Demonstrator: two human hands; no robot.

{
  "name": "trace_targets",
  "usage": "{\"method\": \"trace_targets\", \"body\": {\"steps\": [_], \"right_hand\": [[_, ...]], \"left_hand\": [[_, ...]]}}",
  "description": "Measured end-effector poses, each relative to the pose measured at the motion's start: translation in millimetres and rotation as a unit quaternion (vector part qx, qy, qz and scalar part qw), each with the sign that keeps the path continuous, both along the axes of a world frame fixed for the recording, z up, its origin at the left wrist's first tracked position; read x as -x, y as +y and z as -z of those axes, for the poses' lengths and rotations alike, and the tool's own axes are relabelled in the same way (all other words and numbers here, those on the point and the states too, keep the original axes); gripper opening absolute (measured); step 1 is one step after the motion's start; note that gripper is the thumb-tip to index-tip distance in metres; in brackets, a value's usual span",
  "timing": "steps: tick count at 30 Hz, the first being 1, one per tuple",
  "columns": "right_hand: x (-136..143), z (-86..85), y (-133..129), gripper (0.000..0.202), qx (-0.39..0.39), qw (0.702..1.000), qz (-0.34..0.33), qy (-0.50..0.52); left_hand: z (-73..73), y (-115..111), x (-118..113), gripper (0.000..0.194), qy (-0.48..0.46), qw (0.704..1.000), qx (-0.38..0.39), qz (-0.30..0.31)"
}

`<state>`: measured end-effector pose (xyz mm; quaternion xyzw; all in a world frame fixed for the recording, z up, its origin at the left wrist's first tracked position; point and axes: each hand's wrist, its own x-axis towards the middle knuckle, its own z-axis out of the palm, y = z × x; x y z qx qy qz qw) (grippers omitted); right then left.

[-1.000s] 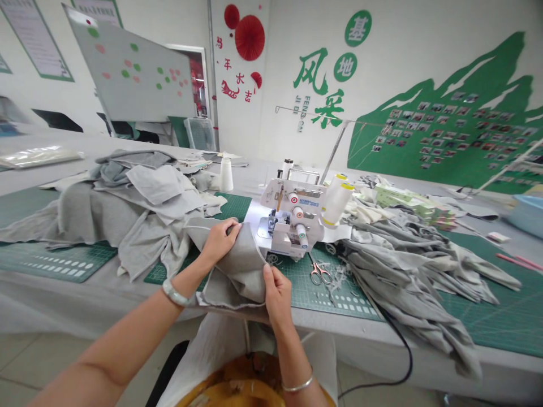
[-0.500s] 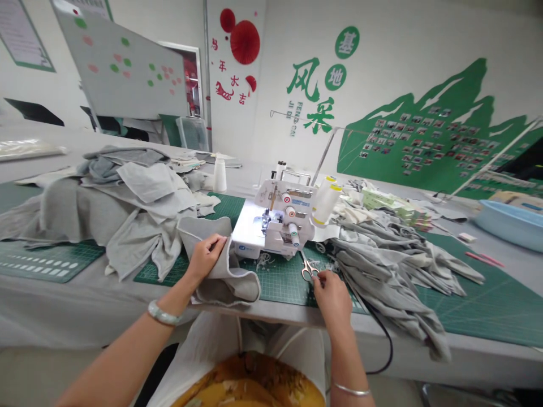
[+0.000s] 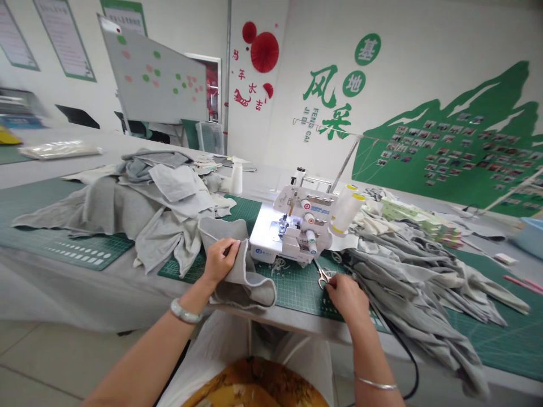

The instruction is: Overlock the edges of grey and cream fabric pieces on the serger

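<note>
My left hand (image 3: 222,260) is closed on the edge of a grey fabric piece (image 3: 242,287), which stands curled up with a pale edge beside the sewing machine. The white overlock sewing machine (image 3: 291,223) has its lamp lit over the needle area. My right hand (image 3: 348,297) has its fingers pinched at the handles of small scissors (image 3: 322,277). Their blades point toward the machine's base and lie low over the green cutting mat (image 3: 297,297). Thread scraps (image 3: 280,265) are scattered in front of the machine.
Left of the machine lies a heap of grey fabric (image 3: 156,192). More grey fabric (image 3: 407,260) is piled on the right and hangs over the table edge. White thread cones (image 3: 347,210) stand behind the machine. A blue basin (image 3: 530,237) and pink-handled tool (image 3: 524,284) are farther right.
The view has turned left, so everything appears shifted right. My right fingers have closed in on the scissors' handles, and the scissors have turned slightly. My left hand keeps its hold on the fabric.
</note>
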<state>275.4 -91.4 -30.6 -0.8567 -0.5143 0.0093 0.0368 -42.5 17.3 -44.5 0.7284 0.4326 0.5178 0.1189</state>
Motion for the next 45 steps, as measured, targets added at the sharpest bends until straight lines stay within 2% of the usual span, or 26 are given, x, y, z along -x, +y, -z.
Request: {"method": "trace_targets", "body": {"steps": [5, 8, 12, 19, 25, 28, 31, 34, 37, 39, 43, 45], "right_hand": [[4, -3.0, 12, 0.022, 0.03, 0.999, 0.031, 0.006], [3, -4.4, 16, 0.027, 0.023, 0.999, 0.037, 0.012], [-3, -3.8, 11, 0.022, 0.001, 0.999, 0.035, 0.042], [-16, 9.1, -8, 0.017, -0.097, 0.987, 0.025, 0.124], [-25, 14.7, -22, 0.018, -0.21, 0.966, 0.063, 0.138], [-32, 16.6, -24, 0.031, -0.3, 0.937, 0.071, 0.163], [-32, 20.2, -23, 0.054, -0.382, 0.895, 0.099, 0.209], [-22, 20.4, -17, 0.06, -0.459, 0.824, 0.103, 0.316], [-9, 12.9, -7, 0.061, -0.49, 0.767, 0.055, 0.41], [-2, 5.3, 0, 0.061, -0.497, 0.751, 0.039, 0.434], [13, -6.0, 4, 0.049, -0.555, 0.721, 0.073, 0.408], [30, -7.0, -1, 0.043, -0.531, 0.731, 0.038, 0.426]], "left_hand": [[-0.7, -3, 2, 0.032, 0.008, 1.0, -0.013, 0.012], [-1.2, -5, 3, 0.033, 0.01, 1.0, -0.02, 0.011], [-1.1, -5, 4, 0.033, 0.012, 0.999, -0.033, 0.006], [-2.2, -8, 5, 0.027, 0.03, 0.997, -0.061, 0.03], [-0.5, -10, 4, 0.023, 0.037, 0.996, -0.072, 0.024], [1.6, -9, 4, 0.023, 0.031, 0.996, -0.076, 0.017], [2.7, -8, 4, 0.022, 0.029, 0.995, -0.095, 0.016], [3.0, -9, 3, 0.019, 0.033, 0.99, -0.139, 0.008], [3.1, -10, 2, 0.017, 0.032, 0.983, -0.181, -0.008], [3.2, -11, 1, 0.017, 0.034, 0.981, -0.191, -0.011], [4.1, -13, 0, 0.015, 0.049, 0.98, -0.195, -0.009], [4.6, -13, -1, 0.016, 0.053, 0.979, -0.197, -0.006]]}}
